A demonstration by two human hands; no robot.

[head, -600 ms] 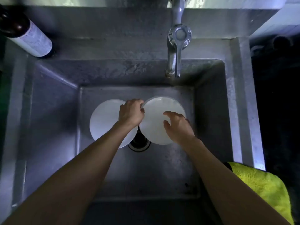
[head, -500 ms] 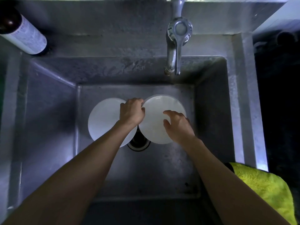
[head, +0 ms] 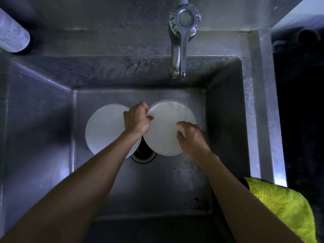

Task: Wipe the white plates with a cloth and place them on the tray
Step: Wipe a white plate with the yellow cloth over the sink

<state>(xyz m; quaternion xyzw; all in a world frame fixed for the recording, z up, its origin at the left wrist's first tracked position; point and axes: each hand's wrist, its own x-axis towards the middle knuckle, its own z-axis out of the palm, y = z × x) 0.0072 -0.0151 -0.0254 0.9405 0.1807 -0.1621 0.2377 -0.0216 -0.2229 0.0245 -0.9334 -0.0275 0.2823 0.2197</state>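
Two white plates lie at the bottom of a steel sink [head: 226, 120]. The left plate [head: 103, 128] lies flat, partly under my left forearm. The right plate [head: 166, 127] is tilted, and its left rim is pinched by my left hand [head: 137, 118]. My right hand [head: 192, 137] hovers over that plate's right side with its fingers spread and curled, holding nothing. A yellow-green cloth [head: 282, 206] hangs over the sink's front right corner. No tray is in view.
A chrome tap [head: 180, 41] reaches over the back of the basin. The dark drain [head: 143, 153] sits between the plates, partly covered. A bottle [head: 12, 35] lies on the ledge at the back left. Dark space lies to the right of the sink.
The view has dipped closer to the basin. My left hand keeps its pinch on the right plate's rim, and that plate looks slightly more raised. My right hand has hardly moved.
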